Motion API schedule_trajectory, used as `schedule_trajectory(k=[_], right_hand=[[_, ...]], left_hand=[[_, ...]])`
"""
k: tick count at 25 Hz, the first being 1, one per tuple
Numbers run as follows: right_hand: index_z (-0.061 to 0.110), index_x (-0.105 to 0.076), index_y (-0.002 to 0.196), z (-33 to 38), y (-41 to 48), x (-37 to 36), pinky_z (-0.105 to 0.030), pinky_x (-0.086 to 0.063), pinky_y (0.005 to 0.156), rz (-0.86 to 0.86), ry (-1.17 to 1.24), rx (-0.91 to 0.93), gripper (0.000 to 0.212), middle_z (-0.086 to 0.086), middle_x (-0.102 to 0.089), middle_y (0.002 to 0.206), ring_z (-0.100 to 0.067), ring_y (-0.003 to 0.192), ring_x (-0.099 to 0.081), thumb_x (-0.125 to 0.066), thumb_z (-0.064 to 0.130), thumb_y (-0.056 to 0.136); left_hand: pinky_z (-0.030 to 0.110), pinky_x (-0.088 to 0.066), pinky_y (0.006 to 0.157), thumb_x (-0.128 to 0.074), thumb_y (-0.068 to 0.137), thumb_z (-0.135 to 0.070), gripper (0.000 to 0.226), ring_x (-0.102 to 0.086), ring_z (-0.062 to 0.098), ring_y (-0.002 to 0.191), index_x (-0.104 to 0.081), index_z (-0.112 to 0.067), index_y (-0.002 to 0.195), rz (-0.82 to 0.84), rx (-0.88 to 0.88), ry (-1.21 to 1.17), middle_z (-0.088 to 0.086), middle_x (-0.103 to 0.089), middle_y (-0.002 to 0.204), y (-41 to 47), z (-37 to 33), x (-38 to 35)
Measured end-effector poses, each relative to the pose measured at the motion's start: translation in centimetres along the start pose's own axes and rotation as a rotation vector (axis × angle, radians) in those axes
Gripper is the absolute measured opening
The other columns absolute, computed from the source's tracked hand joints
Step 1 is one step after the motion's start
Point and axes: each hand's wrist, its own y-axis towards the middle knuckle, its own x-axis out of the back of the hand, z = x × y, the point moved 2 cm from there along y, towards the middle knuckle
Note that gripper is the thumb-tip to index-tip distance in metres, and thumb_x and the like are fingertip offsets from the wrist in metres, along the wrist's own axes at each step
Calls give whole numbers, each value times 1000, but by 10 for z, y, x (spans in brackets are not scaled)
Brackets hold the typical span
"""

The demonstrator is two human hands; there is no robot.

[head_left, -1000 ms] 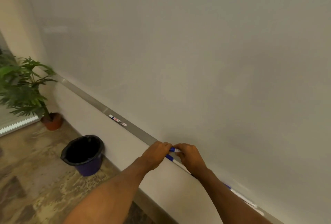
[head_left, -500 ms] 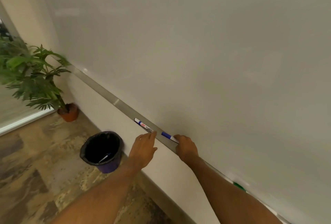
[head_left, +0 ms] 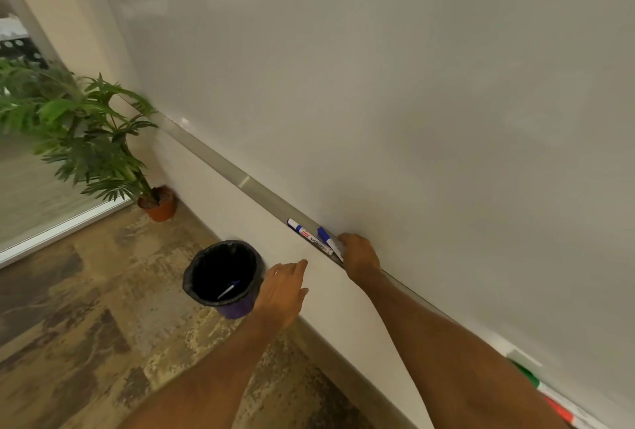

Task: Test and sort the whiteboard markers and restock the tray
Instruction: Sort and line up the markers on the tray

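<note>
Progress is partial; your right hand pinches a blue marker on the tray, beside another marker; left hand fingers spread, empty; one discard lies in the bin; further markers await testing.

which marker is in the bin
The blue-and-white marker lying inside the black bin on the floor. The other blue ones sit on the tray by the right hand.
</note>
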Motion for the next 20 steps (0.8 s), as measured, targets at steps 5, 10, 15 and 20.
schedule_trajectory(k=[5,10,15,20], right_hand=[[14,-47,134,-15,-16,6,-38,-41,102,11,-72,1,42,-10,-53,132,-27,121,-49,-52,13,93],[15,-46,133,-36,-63,25,-38,-45,96,-29,-201,46,37,-8,-55,129,-26,116,-53,-45,28,98],[16,-37,139,-72,-126,49,-35,-43,96,-105,-298,43,44,-6,-51,133,-24,117,-51,-36,38,100],[16,-22,146,-122,-196,68,-37,-36,105,-162,-367,-29,58,-6,-44,141,-24,126,-44,-28,49,99]], left_hand=[[38,-17,117,-42,101,-34,56,-28,24,141,-21,-17,149,23,7,30,4,-31,153,6,-20,2],[38,-9,118,-40,100,-41,57,-25,21,143,-23,-19,149,11,-76,64,3,-30,154,10,-63,2],[36,-14,117,-37,99,-46,57,-25,20,143,-25,-20,148,5,-177,65,1,-30,154,-2,-112,-4],[37,-19,116,-37,100,-44,55,-30,18,140,-28,-17,147,-8,-317,37,2,-34,151,-27,-173,-15]])
